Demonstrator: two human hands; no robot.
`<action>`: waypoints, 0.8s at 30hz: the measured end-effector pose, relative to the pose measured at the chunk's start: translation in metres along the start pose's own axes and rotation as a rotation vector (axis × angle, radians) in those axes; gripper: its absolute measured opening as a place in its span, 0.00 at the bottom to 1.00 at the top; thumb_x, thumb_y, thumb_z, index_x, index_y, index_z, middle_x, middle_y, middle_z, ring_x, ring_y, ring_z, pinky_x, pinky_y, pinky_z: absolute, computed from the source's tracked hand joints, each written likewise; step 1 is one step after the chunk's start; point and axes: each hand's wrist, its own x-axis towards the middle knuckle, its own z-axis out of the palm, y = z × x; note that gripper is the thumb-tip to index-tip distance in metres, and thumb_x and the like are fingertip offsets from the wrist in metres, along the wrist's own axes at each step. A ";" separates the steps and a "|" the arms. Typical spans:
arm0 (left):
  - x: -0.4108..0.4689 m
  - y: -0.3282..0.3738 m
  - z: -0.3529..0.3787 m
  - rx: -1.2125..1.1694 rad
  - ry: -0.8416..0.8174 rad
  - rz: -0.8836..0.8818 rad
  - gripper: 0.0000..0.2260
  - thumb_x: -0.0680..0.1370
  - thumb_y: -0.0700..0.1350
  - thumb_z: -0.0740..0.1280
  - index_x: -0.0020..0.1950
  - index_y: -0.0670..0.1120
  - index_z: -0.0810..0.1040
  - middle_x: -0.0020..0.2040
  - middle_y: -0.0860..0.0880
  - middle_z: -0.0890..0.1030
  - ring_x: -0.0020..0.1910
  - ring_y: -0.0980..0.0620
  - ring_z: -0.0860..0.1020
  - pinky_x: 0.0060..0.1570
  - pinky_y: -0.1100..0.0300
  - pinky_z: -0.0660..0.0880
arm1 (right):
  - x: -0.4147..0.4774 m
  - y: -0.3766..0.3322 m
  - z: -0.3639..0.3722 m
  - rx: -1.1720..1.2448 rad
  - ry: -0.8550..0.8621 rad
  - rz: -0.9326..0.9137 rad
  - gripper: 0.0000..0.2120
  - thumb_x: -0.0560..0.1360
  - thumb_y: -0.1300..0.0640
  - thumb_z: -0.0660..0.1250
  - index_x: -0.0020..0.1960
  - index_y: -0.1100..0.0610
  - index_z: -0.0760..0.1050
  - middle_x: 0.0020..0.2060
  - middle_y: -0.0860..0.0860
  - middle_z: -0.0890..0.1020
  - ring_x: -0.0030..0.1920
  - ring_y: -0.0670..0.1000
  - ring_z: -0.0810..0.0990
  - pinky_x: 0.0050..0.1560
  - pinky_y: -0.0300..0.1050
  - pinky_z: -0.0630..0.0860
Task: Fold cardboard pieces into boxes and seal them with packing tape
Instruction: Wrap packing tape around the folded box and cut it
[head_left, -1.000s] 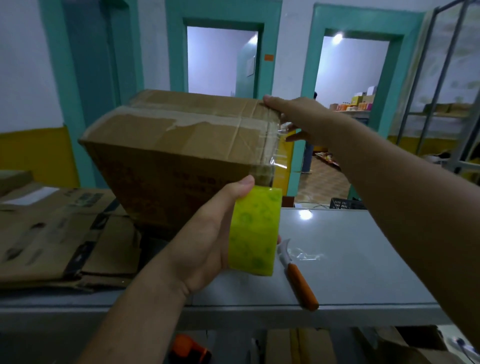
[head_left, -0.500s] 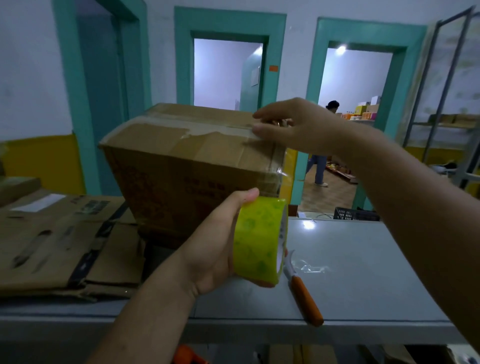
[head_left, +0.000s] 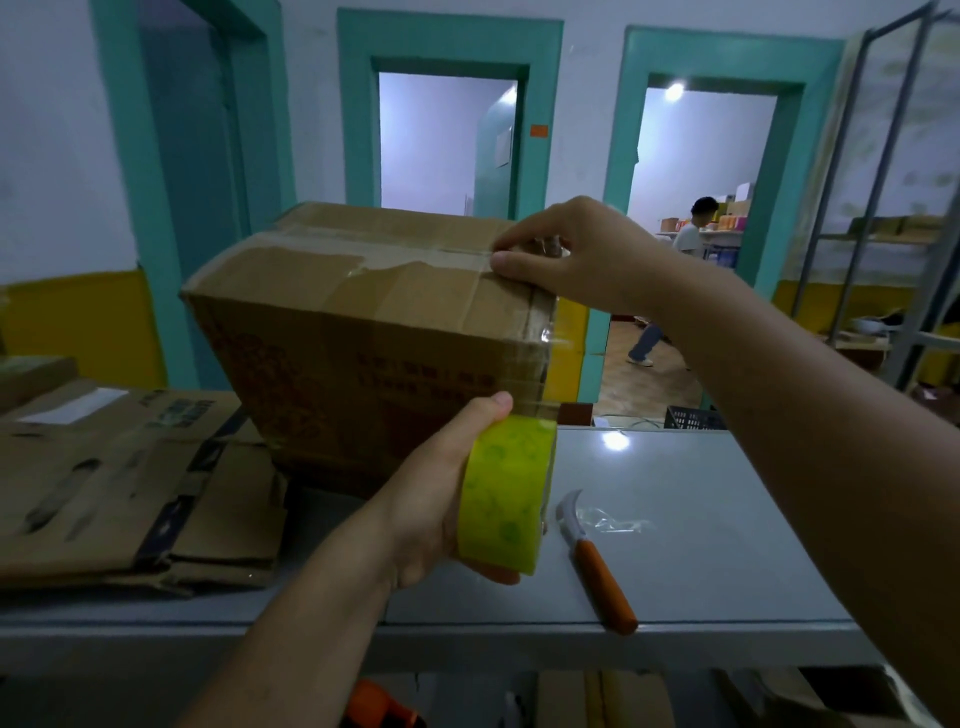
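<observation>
A folded cardboard box (head_left: 332, 332) stands tilted on the grey table (head_left: 727, 519), its taped top seam facing up. My left hand (head_left: 441, 493) grips a yellow-green roll of packing tape (head_left: 506, 496) just below the box's near right corner. A clear strip of tape runs from the roll up the box's right edge. My right hand (head_left: 576, 254) rests on the top right end of the box, fingertips pressing the tape on the seam.
A knife with an orange handle (head_left: 597, 566) lies on the table right of the roll, beside a scrap of clear film (head_left: 615, 522). Flattened cardboard pieces (head_left: 119, 483) are stacked at the left. A person (head_left: 675, 270) walks in the far doorway. Metal shelving (head_left: 883, 208) stands at the right.
My right hand slid from the box's far right corner onto the top seam and now presses the tape there. The left hand keeps the roll low by the corner.
</observation>
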 end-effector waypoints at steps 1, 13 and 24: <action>0.002 -0.002 0.000 -0.008 -0.001 -0.011 0.27 0.74 0.70 0.69 0.62 0.52 0.85 0.60 0.35 0.84 0.58 0.31 0.83 0.57 0.31 0.79 | 0.000 0.001 0.001 0.001 0.006 0.002 0.18 0.81 0.42 0.66 0.65 0.49 0.82 0.56 0.46 0.84 0.50 0.44 0.78 0.43 0.33 0.68; 0.004 -0.003 -0.001 0.107 -0.132 -0.036 0.29 0.77 0.75 0.56 0.65 0.61 0.83 0.62 0.49 0.86 0.56 0.44 0.85 0.48 0.47 0.79 | 0.002 0.013 0.009 0.091 0.015 0.062 0.18 0.82 0.42 0.64 0.66 0.49 0.82 0.56 0.47 0.85 0.49 0.43 0.80 0.41 0.32 0.70; -0.004 -0.005 -0.018 0.149 -0.025 0.118 0.38 0.64 0.68 0.79 0.69 0.53 0.79 0.63 0.46 0.85 0.61 0.42 0.84 0.64 0.34 0.78 | 0.002 0.016 0.011 0.147 0.004 0.093 0.18 0.83 0.44 0.63 0.67 0.50 0.81 0.50 0.46 0.84 0.47 0.45 0.80 0.41 0.33 0.71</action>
